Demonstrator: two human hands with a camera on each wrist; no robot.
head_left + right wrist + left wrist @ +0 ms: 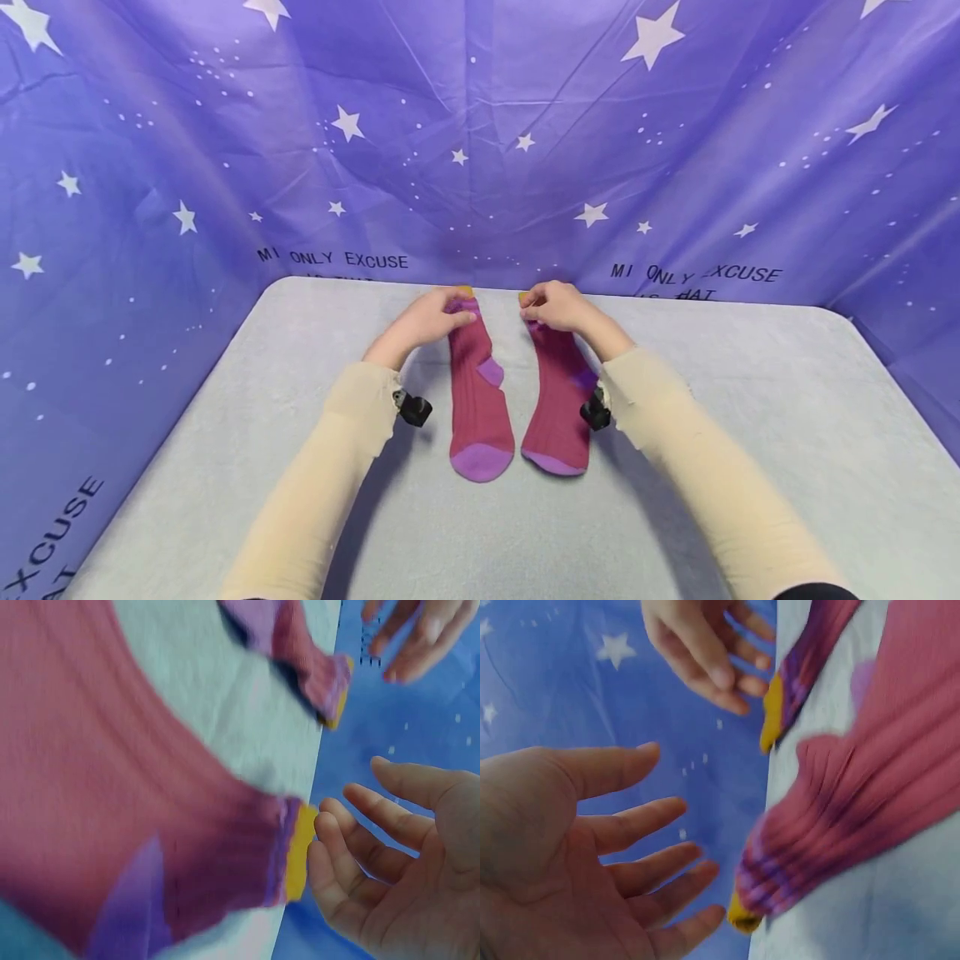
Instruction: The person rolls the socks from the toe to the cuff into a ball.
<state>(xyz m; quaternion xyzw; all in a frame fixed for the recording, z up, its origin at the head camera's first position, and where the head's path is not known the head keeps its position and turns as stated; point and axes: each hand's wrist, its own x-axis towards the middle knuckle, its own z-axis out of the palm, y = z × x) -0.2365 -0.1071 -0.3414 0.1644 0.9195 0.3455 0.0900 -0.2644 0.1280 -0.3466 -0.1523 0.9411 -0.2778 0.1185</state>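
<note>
Two maroon socks with purple heels and toes and yellow cuff edges lie side by side on the table, toes toward me. My left hand point(435, 315) hovers by the cuff of the left sock point(476, 408). In the left wrist view, the left hand point(592, 862) has its fingers spread loosely, apart from the left sock point(885, 757). My right hand point(558, 306) is at the cuff of the right sock point(558, 392). The right wrist view shows the right hand point(405, 862) with relaxed fingers close beside the yellow cuff of the right sock point(187, 817); contact cannot be told.
The pale grey table point(247, 467) extends around the socks. Behind its far edge and along the sides hangs a purple-blue cloth point(480, 192) with white stars and printed words. A small black camera point(414, 409) sits at the left wrist, another camera point(596, 410) at the right.
</note>
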